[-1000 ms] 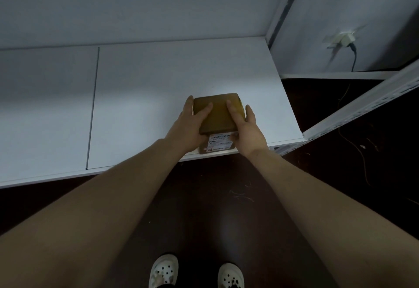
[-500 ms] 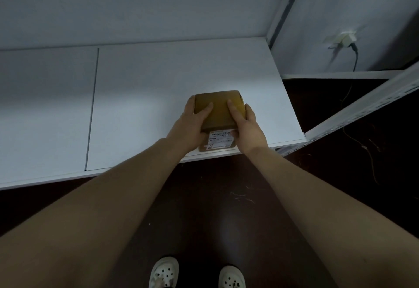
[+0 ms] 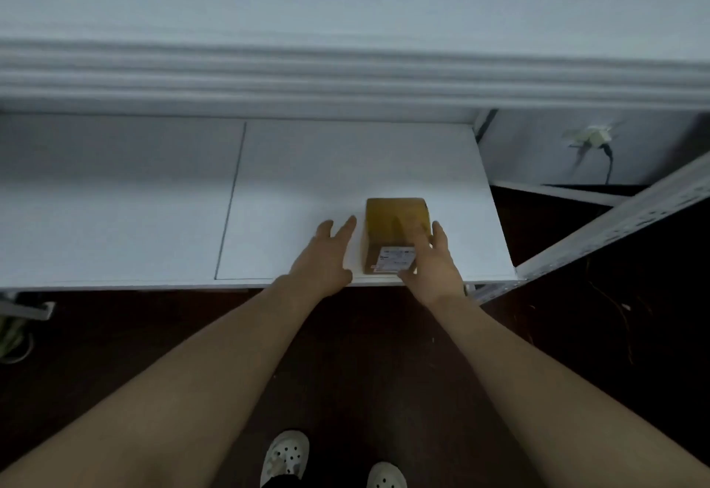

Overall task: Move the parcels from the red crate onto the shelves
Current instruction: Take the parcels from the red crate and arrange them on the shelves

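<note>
- Head view: brown parcel (image 3: 395, 226) sits flat on the white shelf (image 3: 307, 180), its near end at the shelf's front edge, white label (image 3: 395, 259) on that end.
- Parcel's long axis runs front to back, away from the person.
- Left hand (image 3: 324, 257): just left of the parcel, fingers straight and spread, holding nothing. A strip of white shelf shows between it and the parcel, so they are apart.
- Right hand (image 3: 436, 264): at the parcel's near right corner, fingers extended and blurred over its right top edge. It looks like light touch, not a curled grip.
- Key relation: the right hand is the nearer one, with the parcel directly ahead and slightly left of it. From the left hand the parcel lies to the right.
- Judgement: this parcel is placed and next is pulling both hands back. The risk is the right fingers dragging the parcel off the edge.
- Red crate is not in view.
- Left of the parcel: board seam (image 3: 230, 199). Behind and above it: upper shelf edge (image 3: 345, 72). Far right of it: wall socket (image 3: 589, 138).
</note>
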Demonstrator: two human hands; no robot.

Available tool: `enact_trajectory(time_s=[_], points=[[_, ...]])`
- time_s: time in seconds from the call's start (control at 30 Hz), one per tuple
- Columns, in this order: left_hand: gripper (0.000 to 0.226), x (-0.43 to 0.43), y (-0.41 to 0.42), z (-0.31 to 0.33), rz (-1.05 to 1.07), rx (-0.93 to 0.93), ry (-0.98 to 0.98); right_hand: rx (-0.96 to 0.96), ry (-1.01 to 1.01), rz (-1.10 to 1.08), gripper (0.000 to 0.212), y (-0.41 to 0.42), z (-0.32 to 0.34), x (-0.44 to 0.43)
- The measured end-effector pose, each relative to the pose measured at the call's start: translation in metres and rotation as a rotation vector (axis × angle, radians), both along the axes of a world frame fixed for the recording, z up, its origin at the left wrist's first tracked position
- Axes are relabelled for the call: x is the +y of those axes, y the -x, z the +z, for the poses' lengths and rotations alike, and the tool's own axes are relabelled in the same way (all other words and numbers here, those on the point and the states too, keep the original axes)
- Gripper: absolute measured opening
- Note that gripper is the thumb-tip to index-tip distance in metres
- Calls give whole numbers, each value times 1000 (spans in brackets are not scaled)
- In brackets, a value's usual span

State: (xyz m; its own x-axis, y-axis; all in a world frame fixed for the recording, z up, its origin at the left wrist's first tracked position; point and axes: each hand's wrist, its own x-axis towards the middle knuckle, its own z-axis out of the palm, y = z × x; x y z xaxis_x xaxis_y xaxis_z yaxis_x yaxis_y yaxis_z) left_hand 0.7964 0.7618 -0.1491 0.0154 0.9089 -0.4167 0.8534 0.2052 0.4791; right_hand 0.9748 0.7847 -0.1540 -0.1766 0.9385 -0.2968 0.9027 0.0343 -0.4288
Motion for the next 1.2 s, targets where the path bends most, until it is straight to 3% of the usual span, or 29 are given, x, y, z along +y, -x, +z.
enact_trajectory(time_s=[0.27,0.53,0.67,0.87,1.2], points=[[82,-132,65,116,303,59,50,-2,64,427,77,86,101,-68],[68,-294,184,184,737,51,-44,30,27,862,75,247,185,-175],[79,-383,260,197,939,65,-79,52,13,1056,74,351,207,-249],[72,-526,365,200,1193,102,-86,84,31,1323,71,495,215,-382],[72,-666,463,184,1513,87,-36,71,40,1586,71,646,206,-502]])
